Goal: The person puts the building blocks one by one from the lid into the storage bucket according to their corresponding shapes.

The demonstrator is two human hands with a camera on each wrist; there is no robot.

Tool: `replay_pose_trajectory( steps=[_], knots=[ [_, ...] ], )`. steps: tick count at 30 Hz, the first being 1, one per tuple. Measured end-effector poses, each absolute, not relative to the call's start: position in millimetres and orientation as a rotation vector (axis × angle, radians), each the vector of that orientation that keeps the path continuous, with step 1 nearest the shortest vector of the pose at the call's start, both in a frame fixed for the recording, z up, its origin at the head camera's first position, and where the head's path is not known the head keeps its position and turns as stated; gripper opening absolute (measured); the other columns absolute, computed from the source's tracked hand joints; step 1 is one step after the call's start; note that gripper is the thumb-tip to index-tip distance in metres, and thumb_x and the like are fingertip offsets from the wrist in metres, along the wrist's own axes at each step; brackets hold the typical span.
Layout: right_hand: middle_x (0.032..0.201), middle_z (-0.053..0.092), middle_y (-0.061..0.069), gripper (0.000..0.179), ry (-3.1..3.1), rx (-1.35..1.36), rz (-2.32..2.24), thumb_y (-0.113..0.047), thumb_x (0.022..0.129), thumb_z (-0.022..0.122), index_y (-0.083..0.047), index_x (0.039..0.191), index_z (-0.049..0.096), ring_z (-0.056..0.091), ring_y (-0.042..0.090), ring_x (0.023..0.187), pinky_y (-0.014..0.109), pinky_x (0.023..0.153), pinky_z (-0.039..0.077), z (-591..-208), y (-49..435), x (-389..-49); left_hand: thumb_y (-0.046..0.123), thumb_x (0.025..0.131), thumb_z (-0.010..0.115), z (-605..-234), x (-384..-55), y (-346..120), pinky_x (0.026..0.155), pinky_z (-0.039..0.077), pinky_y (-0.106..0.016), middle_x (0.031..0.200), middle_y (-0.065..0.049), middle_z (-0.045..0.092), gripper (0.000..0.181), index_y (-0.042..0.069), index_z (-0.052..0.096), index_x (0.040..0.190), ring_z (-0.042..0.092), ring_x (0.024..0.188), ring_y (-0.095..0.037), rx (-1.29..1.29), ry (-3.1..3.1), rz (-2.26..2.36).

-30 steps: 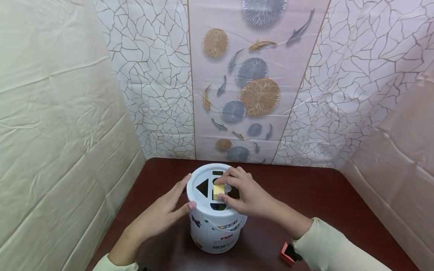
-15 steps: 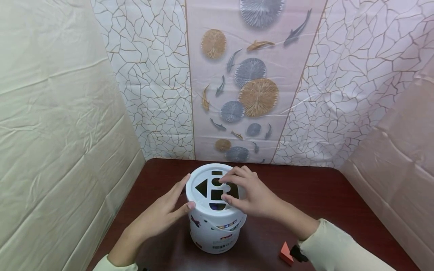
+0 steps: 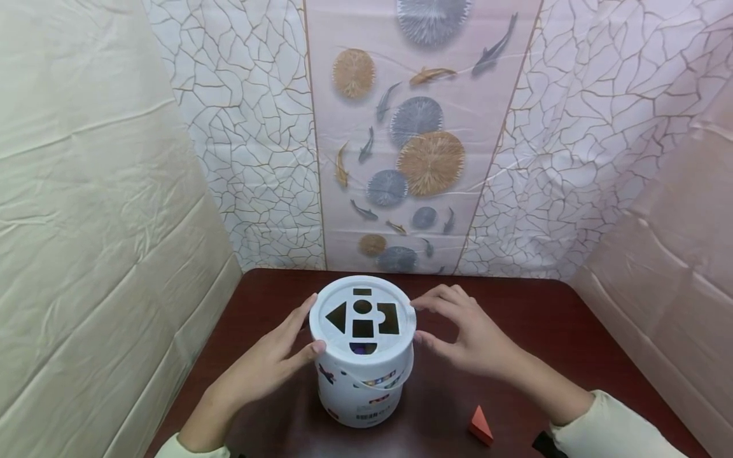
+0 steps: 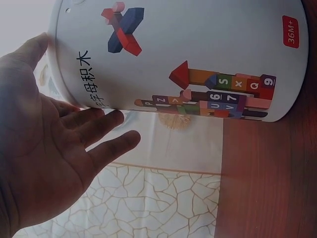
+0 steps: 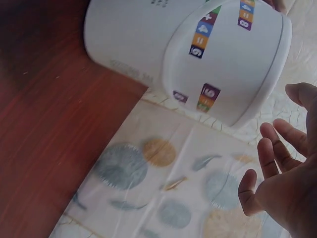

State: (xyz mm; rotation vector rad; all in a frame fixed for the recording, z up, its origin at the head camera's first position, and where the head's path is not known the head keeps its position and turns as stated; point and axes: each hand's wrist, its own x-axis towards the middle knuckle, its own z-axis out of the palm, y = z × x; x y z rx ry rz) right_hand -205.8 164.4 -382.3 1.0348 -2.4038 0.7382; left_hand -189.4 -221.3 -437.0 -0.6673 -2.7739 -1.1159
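A white bucket [image 3: 346, 397] stands upright on the table, its lid [image 3: 336, 343] cut with a triangle, a circle, rectangles, a notched shape and a half-round hole. Something purple shows inside the half-round hole. My left hand [image 3: 269, 359] rests at the lid's left rim with thumb and fingers spread and relaxed; in the left wrist view the lower fingers extend past the printed wall. My right hand [image 3: 472, 334] is at the right rim, holding nothing, thumb apart from the loosely bent fingers. A red triangular block [image 3: 481, 425] lies on the table, front right of the bucket.
The dark red table [image 3: 515, 305] has a back edge against a patterned cloth [image 3: 275, 191] with fish and round motifs. Cream cloth walls rise on both sides. A thin handle [image 3: 405, 375] hangs along the bucket's right side.
The yellow block pinched by my right hand over the lid has gone from view above the square hole. My right hand has moved right, to the rim. The left hand keeps its place.
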Motion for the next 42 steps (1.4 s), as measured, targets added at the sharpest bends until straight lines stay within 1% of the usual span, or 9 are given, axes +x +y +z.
replay_pose_trajectory(
  steps=[8,15,20,23,28,34,37,40,42],
  knots=[
    [0.122,0.072,-0.014,0.048,-2.391,0.972,0.690,-0.016,0.087,0.094,-0.027,0.131,0.077,0.061,0.012,0.107,0.035,0.088,0.051,-394,198,-195,0.062,0.109,0.061,-436,-189,-221,0.129,0.036,-0.068,0.184,0.014,0.022,0.085,0.053,0.008,0.174,0.031,0.168,-0.024,-0.665,-2.778,-1.116],
    [0.121,0.070,-0.018,0.050,-2.432,0.925,0.656,-0.014,0.084,0.096,-0.028,0.129,0.077,0.057,0.002,0.103,0.031,0.085,0.053,-420,223,-187,0.062,0.108,0.062,-438,-188,-222,0.129,0.036,-0.069,0.184,0.013,0.022,0.085,0.052,0.009,0.175,0.031,0.168,-0.025,-0.658,-2.775,-1.131],
    [0.121,0.070,-0.019,0.051,-2.495,0.880,0.614,-0.015,0.083,0.097,-0.029,0.128,0.077,0.060,0.004,0.105,0.032,0.081,0.052,-442,239,-178,0.060,0.109,0.063,-440,-188,-222,0.128,0.036,-0.070,0.184,0.014,0.023,0.085,0.052,0.010,0.175,0.032,0.168,-0.025,-0.667,-2.763,-1.138],
    [0.121,0.072,-0.017,0.052,-2.527,0.854,0.584,-0.016,0.081,0.098,-0.030,0.127,0.077,0.060,0.006,0.106,0.032,0.080,0.050,-455,248,-175,0.060,0.109,0.062,-440,-189,-222,0.128,0.037,-0.069,0.183,0.014,0.023,0.084,0.052,0.010,0.175,0.032,0.168,-0.025,-0.674,-2.758,-1.130],
    [0.121,0.073,-0.015,0.052,-2.571,0.845,0.570,-0.018,0.079,0.100,-0.033,0.125,0.078,0.059,0.004,0.106,0.038,0.079,0.052,-478,262,-173,0.060,0.109,0.062,-440,-189,-221,0.128,0.037,-0.069,0.184,0.013,0.023,0.084,0.053,0.010,0.175,0.032,0.168,-0.025,-0.677,-2.759,-1.123],
    [0.124,0.073,-0.012,0.049,-2.651,0.858,0.609,-0.022,0.080,0.099,-0.030,0.124,0.079,0.058,0.004,0.105,0.035,0.077,0.039,-502,278,-173,0.062,0.108,0.062,-438,-188,-221,0.128,0.037,-0.069,0.183,0.015,0.022,0.085,0.053,0.010,0.174,0.032,0.168,-0.024,-0.664,-2.767,-1.125],
    [0.128,0.072,-0.009,0.047,-2.755,0.880,0.654,-0.025,0.084,0.097,-0.027,0.128,0.078,0.056,0.005,0.109,0.035,0.077,0.037,-512,285,-172,0.062,0.109,0.062,-438,-187,-221,0.129,0.037,-0.069,0.183,0.014,0.022,0.084,0.053,0.010,0.175,0.032,0.168,-0.024,-0.666,-2.763,-1.123],
    [0.132,0.071,-0.007,0.050,-2.856,0.907,0.708,-0.029,0.086,0.096,-0.024,0.132,0.077,0.055,0.005,0.113,0.037,0.078,0.039,-520,291,-170,0.061,0.109,0.062,-439,-187,-221,0.129,0.036,-0.068,0.184,0.014,0.022,0.084,0.052,0.010,0.175,0.032,0.168,-0.024,-0.673,-2.756,-1.123],
    [0.133,0.071,-0.007,0.053,-2.872,0.932,0.717,-0.032,0.085,0.097,-0.024,0.134,0.076,0.055,0.005,0.115,0.036,0.079,0.043,-524,293,-169,0.061,0.109,0.061,-439,-187,-221,0.129,0.036,-0.068,0.184,0.014,0.022,0.084,0.052,0.010,0.175,0.031,0.168,-0.024,-0.673,-2.755,-1.127]
  ],
)
